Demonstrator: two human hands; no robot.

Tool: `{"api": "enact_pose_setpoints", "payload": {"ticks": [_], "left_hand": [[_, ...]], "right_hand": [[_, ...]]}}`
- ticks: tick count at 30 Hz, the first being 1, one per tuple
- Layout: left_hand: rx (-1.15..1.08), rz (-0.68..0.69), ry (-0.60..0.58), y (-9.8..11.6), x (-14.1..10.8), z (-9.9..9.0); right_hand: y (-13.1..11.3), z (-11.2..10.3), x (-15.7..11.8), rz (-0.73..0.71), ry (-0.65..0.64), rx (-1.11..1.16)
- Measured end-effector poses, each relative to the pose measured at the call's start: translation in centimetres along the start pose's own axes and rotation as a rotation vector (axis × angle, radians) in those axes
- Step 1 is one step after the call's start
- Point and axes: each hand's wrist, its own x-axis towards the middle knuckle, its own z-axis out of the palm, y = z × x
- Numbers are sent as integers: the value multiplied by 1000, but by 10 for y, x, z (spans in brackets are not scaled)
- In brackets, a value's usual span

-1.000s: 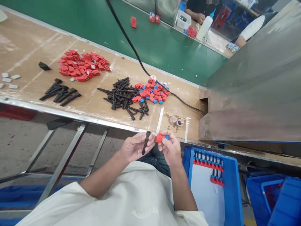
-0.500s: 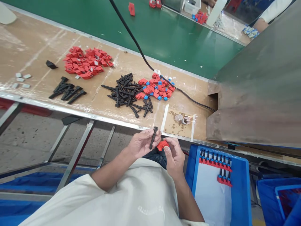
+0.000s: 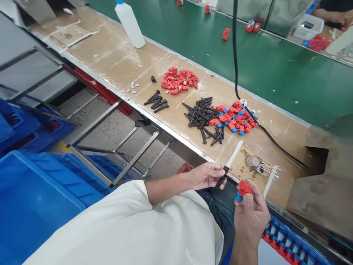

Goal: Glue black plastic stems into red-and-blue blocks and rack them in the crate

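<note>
My left hand (image 3: 206, 176) pinches a black stick-like part (image 3: 222, 178) near the table's front edge. To its right, my right hand (image 3: 252, 209) holds a red part (image 3: 244, 187) with a blue piece (image 3: 239, 197) at its lower end. The two held parts are apart. Beyond my hands lie a heap of black parts (image 3: 201, 114) and, beside it, a pile of red and blue parts (image 3: 234, 117). Farther left are a red pile (image 3: 179, 80) and a small group of black parts (image 3: 156, 101).
Small cups (image 3: 260, 169) with sticks stand right of the white tape. A black cable (image 3: 278, 145) crosses the table (image 3: 110, 70). A bottle (image 3: 130, 25) stands at the back left. Below right is a blue tray (image 3: 286, 235) holding red parts. A person's hand (image 3: 339, 18) shows at top right.
The camera view has swung left, bringing the bottle into sight. My hands have moved farther apart, and the red part is turned so that its blue piece shows.
</note>
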Motion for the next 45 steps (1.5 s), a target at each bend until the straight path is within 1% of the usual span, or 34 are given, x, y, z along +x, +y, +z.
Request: {"api": "enact_pose_setpoints", "payload": {"ticks": [5, 11, 15, 18, 20, 23, 27, 31, 36, 40, 43, 45], "left_hand": [[68, -19, -16, -8, 0, 0], [150, -3, -51, -4, -5, 4], [196, -4, -44, -5, -3, 4], [237, 31, -35, -6, -2, 4], [294, 75, -20, -5, -1, 3], [401, 125, 7, -3, -2, 2], [500, 127, 18, -2, -3, -2], [519, 125, -15, -3, -2, -7], [531, 122, -65, -4, -1, -10], [546, 152, -86, -6, -1, -10], [560, 173, -83, -12, -1, -11], [577, 207, -45, -18, -1, -11]], "right_hand": [[-5, 8, 4, 6, 16, 10], [-6, 12, 4, 54, -17, 23], [-7, 13, 3, 71, -8, 26], [-8, 15, 2, 84, 1, 17], [-7, 16, 1, 59, 10, -25], [-7, 17, -3, -28, 23, -125], [-6, 19, -10, -137, 56, -272], [0, 20, -14, -195, 98, -352], [7, 20, -17, -275, 107, -375], [10, 20, -19, -331, 105, -415], [13, 21, -20, -319, 97, -410], [16, 22, -20, -303, 102, -397]]}}
